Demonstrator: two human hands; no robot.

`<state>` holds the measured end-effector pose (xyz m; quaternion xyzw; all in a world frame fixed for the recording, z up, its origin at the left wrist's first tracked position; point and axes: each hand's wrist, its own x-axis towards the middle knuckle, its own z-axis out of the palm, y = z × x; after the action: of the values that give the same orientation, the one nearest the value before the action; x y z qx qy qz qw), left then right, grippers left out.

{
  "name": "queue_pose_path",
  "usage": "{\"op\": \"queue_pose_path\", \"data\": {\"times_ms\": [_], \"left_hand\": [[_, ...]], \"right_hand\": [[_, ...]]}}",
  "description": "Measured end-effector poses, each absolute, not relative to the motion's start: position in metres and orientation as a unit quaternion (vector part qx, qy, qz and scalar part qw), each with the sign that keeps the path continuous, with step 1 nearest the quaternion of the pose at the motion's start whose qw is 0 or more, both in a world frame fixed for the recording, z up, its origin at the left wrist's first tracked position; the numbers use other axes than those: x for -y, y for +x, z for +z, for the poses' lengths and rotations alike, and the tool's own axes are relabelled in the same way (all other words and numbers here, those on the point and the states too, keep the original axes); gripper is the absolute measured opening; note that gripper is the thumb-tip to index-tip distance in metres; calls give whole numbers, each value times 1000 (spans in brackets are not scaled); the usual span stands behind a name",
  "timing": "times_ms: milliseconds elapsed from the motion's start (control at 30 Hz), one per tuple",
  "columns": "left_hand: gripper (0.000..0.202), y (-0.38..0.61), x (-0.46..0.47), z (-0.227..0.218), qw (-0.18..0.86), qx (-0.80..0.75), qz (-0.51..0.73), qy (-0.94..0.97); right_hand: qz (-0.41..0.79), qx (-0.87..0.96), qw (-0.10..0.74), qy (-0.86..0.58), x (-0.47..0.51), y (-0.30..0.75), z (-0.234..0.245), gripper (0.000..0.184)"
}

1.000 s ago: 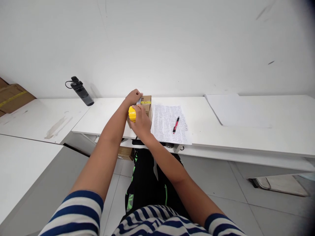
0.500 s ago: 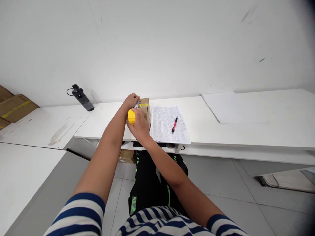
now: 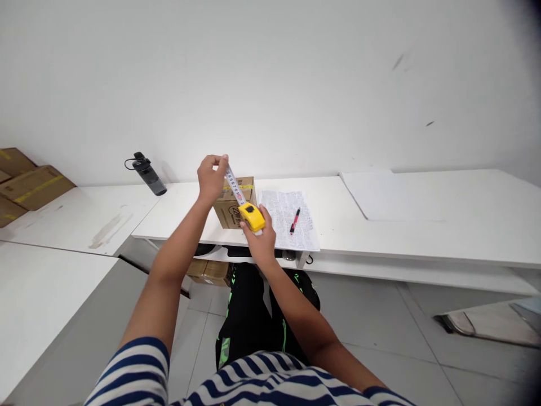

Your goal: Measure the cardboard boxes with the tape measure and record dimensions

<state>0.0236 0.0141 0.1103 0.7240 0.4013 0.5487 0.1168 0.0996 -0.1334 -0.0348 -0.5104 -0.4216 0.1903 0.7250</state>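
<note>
My right hand (image 3: 262,239) is closed on the yellow case of a tape measure (image 3: 253,218). From the case a short length of white blade (image 3: 234,185) runs up and to the left. Its far end is pinched between thumb and fingers of my left hand (image 3: 212,177). Behind the stretched blade a small cardboard box (image 3: 228,216) with yellow tape and black print stands on the white desk (image 3: 186,211). The blade crosses in front of the box top; whether it touches the box I cannot tell.
Right of the box lie handwritten sheets (image 3: 285,203) with a red and black pen (image 3: 295,221) on top. A dark water bottle (image 3: 149,176) stands at the back left, near stacked cartons (image 3: 42,189). White paper (image 3: 389,194) lies farther right. Another carton (image 3: 209,272) sits below the desk.
My right hand has moved right with the tape case and turned it, uncovering the box front. My left hand has shifted left and up with the blade end. The view has tilted slightly.
</note>
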Motion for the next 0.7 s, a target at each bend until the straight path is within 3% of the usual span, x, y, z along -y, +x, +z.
{"op": "queue_pose_path", "data": {"times_ms": [67,167,267,333,467,700], "left_hand": [[28,21,34,110,122,-384,535,742],[34,25,81,97,132,-342,409,836],[46,33,77,82,161,-307,274,897],[53,36,54,75,121,-360,221,898],[94,20,1,68,42,-514,171,839],[50,-84,-41,40,208,-582,406,672]], "right_hand": [[224,353,766,-488,150,99,-41,65],[231,282,809,-461,170,96,-42,64],[203,243,837,-447,179,98,-34,62],[193,224,846,-445,181,104,-27,62],[216,183,853,-438,184,116,-22,62],[323,181,844,-388,187,118,-37,62]]}}
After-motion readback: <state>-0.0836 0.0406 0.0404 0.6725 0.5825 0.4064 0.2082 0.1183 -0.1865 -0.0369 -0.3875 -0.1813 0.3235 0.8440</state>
